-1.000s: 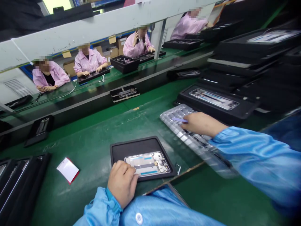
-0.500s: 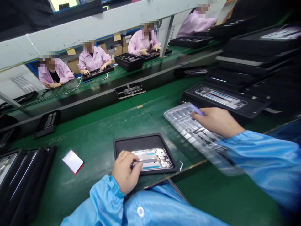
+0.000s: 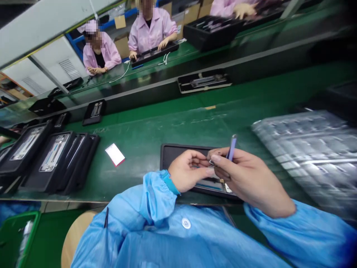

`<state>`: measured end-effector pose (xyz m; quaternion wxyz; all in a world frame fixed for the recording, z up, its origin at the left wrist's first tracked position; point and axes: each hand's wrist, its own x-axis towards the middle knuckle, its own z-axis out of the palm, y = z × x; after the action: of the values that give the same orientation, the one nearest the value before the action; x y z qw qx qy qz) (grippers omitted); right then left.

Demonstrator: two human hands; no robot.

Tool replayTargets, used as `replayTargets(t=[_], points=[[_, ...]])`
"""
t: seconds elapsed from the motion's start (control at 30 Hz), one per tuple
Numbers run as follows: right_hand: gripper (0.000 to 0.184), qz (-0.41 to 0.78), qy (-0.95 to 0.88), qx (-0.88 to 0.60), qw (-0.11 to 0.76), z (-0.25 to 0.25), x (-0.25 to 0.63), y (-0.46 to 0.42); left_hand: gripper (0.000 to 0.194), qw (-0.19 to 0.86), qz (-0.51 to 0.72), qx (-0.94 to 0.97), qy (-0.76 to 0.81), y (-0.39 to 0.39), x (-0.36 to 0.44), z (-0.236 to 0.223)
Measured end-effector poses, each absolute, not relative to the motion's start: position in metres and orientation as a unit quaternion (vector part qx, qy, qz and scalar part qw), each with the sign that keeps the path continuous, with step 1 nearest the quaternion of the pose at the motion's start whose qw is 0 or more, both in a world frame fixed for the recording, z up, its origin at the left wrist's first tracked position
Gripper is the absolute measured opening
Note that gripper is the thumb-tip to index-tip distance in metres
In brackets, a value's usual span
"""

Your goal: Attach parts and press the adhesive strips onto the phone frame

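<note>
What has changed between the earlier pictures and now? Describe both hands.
The right hand left the clear parts tray and came over the black tray, carrying the purple tweezers. The left hand lifted off the phone frame to meet it. The black tray stayed on the green belt.

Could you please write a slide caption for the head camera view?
Left hand and right hand, holding purple tweezers, meet over a black tray.

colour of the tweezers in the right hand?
Light purple; the tweezers stick up from the right hand in the head view.
</note>
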<state>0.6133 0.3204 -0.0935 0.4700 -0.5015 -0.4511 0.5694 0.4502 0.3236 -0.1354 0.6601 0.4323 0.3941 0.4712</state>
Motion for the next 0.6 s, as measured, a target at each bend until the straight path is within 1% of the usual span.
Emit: replayTargets(t=[0.07, 0.13, 0.37, 0.43, 0.5, 0.57, 0.6], points=[[0.042, 0.635, -0.392, -0.454, 0.486, -0.095, 0.600, 0.320, 0.072, 0.682, 0.487, 0.393, 0.378, 0.323, 0.443, -0.141], [0.038, 0.664, -0.357, -0.428, 0.498, -0.099, 0.591, 0.320, 0.076, 0.692, 0.500, 0.367, 0.371, 0.321, 0.439, -0.144], [0.037, 0.674, -0.320, -0.436, 0.504, -0.118, 0.580, 0.312, 0.077, 0.696, 0.500, 0.362, 0.366, 0.318, 0.437, -0.144], [0.036, 0.643, -0.355, -0.447, 0.511, -0.117, 0.589, 0.310, 0.070, 0.665, 0.485, 0.402, 0.401, 0.315, 0.432, -0.140], [0.043, 0.559, -0.464, -0.475, 0.496, -0.110, 0.604, 0.314, 0.057, 0.603, 0.451, 0.478, 0.452, 0.311, 0.426, -0.135], [0.053, 0.448, -0.625, -0.479, 0.424, -0.100, 0.621, 0.322, 0.050, 0.533, 0.398, 0.568, 0.485, 0.307, 0.418, -0.129], [0.050, 0.403, -0.700, -0.461, 0.368, -0.095, 0.629, 0.326, 0.048, 0.504, 0.372, 0.604, 0.492, 0.304, 0.415, -0.126]])
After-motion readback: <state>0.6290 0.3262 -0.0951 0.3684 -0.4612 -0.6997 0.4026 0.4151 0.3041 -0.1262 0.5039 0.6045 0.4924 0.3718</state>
